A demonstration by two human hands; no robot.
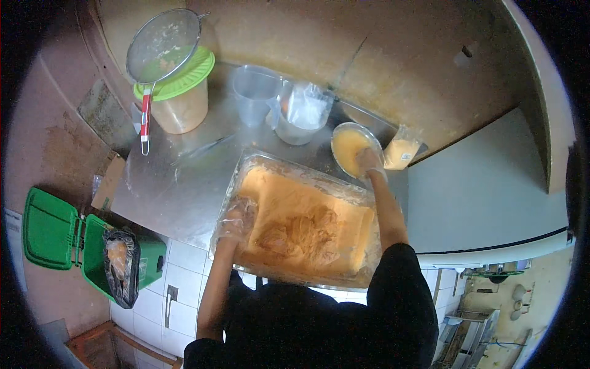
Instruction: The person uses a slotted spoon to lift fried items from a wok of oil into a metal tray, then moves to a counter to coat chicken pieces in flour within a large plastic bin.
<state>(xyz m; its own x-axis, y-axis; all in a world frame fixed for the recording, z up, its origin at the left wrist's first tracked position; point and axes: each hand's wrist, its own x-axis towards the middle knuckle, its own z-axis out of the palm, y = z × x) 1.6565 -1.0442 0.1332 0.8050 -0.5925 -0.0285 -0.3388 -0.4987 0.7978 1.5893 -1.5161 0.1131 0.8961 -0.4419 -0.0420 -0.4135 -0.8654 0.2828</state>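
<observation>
A large rectangular tray (pixel 300 162) holds orange-tan powder (pixel 276 193), with darker, clumpy pieces (pixel 304 233) in its middle. My left hand (pixel 240 217), in a clear plastic glove, is at the tray's left side, over the powder's edge; whether it grips anything cannot be told. My right hand (pixel 368 160), also gloved in clear plastic, reaches into a round bowl (pixel 335 154) of pale yellow liquid or batter (pixel 349 143) behind the tray's right corner. Its fingers are blurred and partly hidden in the bowl.
On the steel table (pixel 184 184) stand a lidded bucket (pixel 182 110) with a mesh strainer (pixel 163 46) on top, a clear plastic jug (pixel 253 99), a container (pixel 297 131) holding a plastic bag, and a bag of yellow powder (pixel 400 152). A green bin (pixel 152 263) stands open at left; a white appliance (pixel 484 198) is at right.
</observation>
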